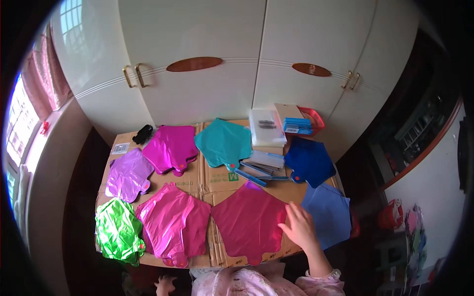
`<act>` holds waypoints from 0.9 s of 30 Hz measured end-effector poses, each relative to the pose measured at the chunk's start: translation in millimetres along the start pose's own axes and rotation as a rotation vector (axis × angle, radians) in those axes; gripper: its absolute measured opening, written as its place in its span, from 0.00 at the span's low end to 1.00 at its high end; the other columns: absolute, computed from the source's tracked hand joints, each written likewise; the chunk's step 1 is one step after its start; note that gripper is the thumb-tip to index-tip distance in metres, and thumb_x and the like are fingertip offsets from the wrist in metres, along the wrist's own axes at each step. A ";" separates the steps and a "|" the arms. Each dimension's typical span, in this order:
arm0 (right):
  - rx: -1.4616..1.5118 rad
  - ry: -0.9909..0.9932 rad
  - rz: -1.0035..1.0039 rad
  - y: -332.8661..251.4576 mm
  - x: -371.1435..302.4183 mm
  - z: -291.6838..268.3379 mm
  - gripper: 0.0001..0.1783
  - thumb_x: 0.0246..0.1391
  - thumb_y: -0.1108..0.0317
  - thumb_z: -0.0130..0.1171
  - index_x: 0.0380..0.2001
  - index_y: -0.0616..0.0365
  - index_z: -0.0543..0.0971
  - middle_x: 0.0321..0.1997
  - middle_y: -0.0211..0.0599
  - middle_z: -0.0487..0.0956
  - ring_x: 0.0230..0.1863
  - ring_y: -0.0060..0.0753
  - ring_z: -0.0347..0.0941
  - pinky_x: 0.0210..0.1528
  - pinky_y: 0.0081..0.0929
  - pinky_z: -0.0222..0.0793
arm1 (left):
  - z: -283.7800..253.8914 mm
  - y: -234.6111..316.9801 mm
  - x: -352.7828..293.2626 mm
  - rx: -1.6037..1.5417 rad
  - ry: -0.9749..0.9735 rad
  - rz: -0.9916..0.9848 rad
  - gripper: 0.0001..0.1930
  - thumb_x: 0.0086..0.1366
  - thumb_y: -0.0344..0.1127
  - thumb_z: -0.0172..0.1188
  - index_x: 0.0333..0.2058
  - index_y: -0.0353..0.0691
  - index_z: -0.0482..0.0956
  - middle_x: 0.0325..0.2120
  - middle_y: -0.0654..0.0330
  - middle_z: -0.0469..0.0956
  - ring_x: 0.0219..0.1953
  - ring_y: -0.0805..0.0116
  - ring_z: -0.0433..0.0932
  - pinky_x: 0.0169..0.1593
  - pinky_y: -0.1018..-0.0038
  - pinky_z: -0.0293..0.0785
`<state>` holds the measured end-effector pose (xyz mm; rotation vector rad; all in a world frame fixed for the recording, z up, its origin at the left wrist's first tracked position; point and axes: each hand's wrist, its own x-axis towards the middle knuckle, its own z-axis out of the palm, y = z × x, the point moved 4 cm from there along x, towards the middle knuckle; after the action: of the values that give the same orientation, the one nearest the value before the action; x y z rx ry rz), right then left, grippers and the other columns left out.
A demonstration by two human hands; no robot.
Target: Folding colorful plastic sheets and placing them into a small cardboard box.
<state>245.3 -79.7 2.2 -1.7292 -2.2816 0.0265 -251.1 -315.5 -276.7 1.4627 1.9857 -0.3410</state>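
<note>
My right hand (300,226) rests at the right edge of a flat crimson star-shaped foil balloon (249,222), fingers stretched out and thumb apart from them. Just right of that hand lies a periwinkle-blue foil balloon (330,217), partly under my wrist side. Low at the lower edge, in front of the table, my left hand (164,285) shows small and dark; its fingers are hard to make out. Left of the crimson balloon is a shiny pink star balloon (175,222), with a bright green one (117,229) beyond it.
Farther back lie lilac (129,173), magenta (170,147), teal (223,142) and dark blue (310,160) balloons. Between them sit stacked cards (264,164), clear plastic sleeves (266,129) and a red basket (316,120). Cardboard (197,185) covers the table before white cabinets (197,29).
</note>
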 end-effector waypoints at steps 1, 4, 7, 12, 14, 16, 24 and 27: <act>-0.046 0.013 0.098 14.6 -12.3 -1.4 0.33 0.43 0.53 0.61 0.48 0.63 0.68 0.54 0.49 0.67 0.53 0.49 0.64 0.53 0.41 0.60 | -20.9 18.8 -21.3 -0.031 0.063 0.146 0.15 0.51 0.40 0.60 0.38 0.43 0.79 0.34 0.56 0.79 0.45 0.57 0.75 0.53 0.49 0.60; -0.140 -0.026 0.265 35.0 -42.6 3.6 0.29 0.41 0.56 0.63 0.45 0.63 0.70 0.50 0.48 0.70 0.50 0.47 0.66 0.50 0.41 0.63 | -97.5 79.7 -51.6 -0.378 -0.224 0.403 0.10 0.54 0.37 0.59 0.34 0.40 0.80 0.31 0.57 0.80 0.39 0.62 0.78 0.46 0.67 0.71; -0.154 0.025 0.275 44.7 -53.7 13.1 0.24 0.41 0.59 0.62 0.41 0.63 0.72 0.47 0.46 0.72 0.48 0.46 0.68 0.49 0.40 0.65 | -203.1 181.1 -94.7 -0.351 -0.183 0.580 0.09 0.55 0.36 0.59 0.33 0.39 0.80 0.28 0.58 0.80 0.33 0.65 0.79 0.35 0.75 0.73; -0.189 0.110 0.349 49.5 -55.7 18.8 0.18 0.42 0.59 0.61 0.34 0.59 0.74 0.39 0.39 0.77 0.39 0.40 0.73 0.35 0.34 0.73 | -272.9 291.4 -96.3 -0.004 -0.028 0.864 0.14 0.54 0.43 0.60 0.37 0.43 0.77 0.32 0.61 0.75 0.37 0.62 0.75 0.40 0.69 0.69; -0.229 0.156 0.319 42.6 -47.4 8.3 0.19 0.41 0.57 0.61 0.33 0.58 0.74 0.37 0.37 0.77 0.35 0.38 0.74 0.29 0.32 0.73 | -280.1 329.4 -96.2 0.118 0.187 1.088 0.16 0.54 0.44 0.60 0.38 0.43 0.77 0.33 0.61 0.74 0.38 0.62 0.74 0.42 0.67 0.69; -0.278 0.227 0.281 43.1 -44.4 7.1 0.20 0.41 0.56 0.61 0.33 0.58 0.73 0.37 0.36 0.77 0.34 0.37 0.74 0.29 0.32 0.73 | -279.1 363.6 -84.9 0.222 0.294 1.259 0.21 0.53 0.48 0.59 0.42 0.42 0.74 0.39 0.57 0.72 0.44 0.57 0.71 0.45 0.62 0.67; -0.352 0.299 0.214 53.3 -47.8 31.5 0.07 0.42 0.66 0.57 0.20 0.58 0.75 0.23 0.35 0.78 0.24 0.33 0.74 0.26 0.30 0.73 | -234.6 419.5 -3.3 0.573 0.372 1.143 0.40 0.51 0.62 0.55 0.60 0.51 0.56 0.60 0.45 0.51 0.61 0.37 0.49 0.55 0.39 0.53; -0.187 0.349 0.280 57.9 -50.0 19.2 0.05 0.43 0.68 0.57 0.17 0.55 0.75 0.17 0.32 0.75 0.20 0.34 0.73 0.24 0.31 0.71 | -226.7 419.4 -4.0 0.567 0.347 1.183 0.41 0.51 0.62 0.55 0.60 0.52 0.55 0.60 0.45 0.52 0.61 0.37 0.50 0.54 0.38 0.53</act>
<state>307.7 -107.7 -37.1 -1.9538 -1.8306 -0.4113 60.2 -47.9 -34.4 2.8921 0.9145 -0.1051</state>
